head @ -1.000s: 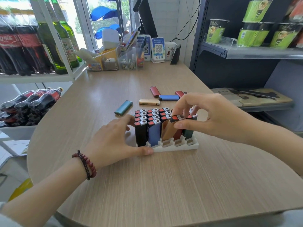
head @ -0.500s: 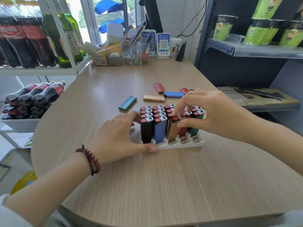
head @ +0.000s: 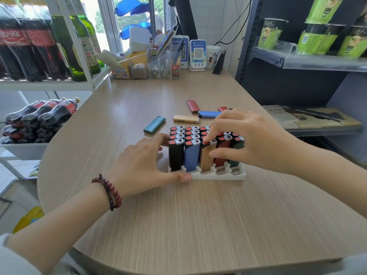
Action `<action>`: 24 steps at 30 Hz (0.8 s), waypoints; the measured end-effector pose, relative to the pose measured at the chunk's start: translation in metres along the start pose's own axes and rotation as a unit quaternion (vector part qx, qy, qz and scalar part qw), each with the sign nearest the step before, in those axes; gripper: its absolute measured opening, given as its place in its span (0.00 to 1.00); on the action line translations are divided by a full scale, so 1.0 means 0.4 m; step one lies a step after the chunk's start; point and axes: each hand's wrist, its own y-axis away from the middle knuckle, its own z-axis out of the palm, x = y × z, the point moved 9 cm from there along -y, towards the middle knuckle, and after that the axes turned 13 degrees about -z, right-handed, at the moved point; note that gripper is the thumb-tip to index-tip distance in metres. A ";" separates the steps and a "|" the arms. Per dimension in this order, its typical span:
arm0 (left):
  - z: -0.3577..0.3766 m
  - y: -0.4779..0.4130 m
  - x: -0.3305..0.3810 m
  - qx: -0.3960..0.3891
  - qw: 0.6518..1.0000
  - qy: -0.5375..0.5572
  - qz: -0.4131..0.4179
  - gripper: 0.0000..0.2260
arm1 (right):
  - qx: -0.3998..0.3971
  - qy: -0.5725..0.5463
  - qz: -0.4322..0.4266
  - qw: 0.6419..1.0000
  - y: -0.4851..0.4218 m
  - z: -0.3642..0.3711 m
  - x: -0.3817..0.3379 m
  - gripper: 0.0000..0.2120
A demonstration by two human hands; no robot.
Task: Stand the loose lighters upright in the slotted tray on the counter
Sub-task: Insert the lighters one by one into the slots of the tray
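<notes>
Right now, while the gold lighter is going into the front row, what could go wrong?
1. The right hand presses the gold lighter; pressed off-centre, it may tilt against the blue lighter beside it.
2. The left hand only touches the tray corner, so the tray might slide.

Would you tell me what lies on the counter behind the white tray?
Behind the white tray lie loose lighters: teal, gold, blue, red. The right hand partly covers another red one; anything further is hidden.

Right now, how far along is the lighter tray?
Mostly filled: the white slotted tray holds rows of upright lighters. The right hand is seating a tan lighter while the left hand steadies the tray. Five loose lighters, including the teal lighter, remain.
</notes>
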 end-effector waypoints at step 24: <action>0.009 -0.006 -0.007 -0.011 1.000 0.010 -0.007 0.44 | 0.141 -0.079 0.168 0.973 0.086 -0.057 0.141 0.17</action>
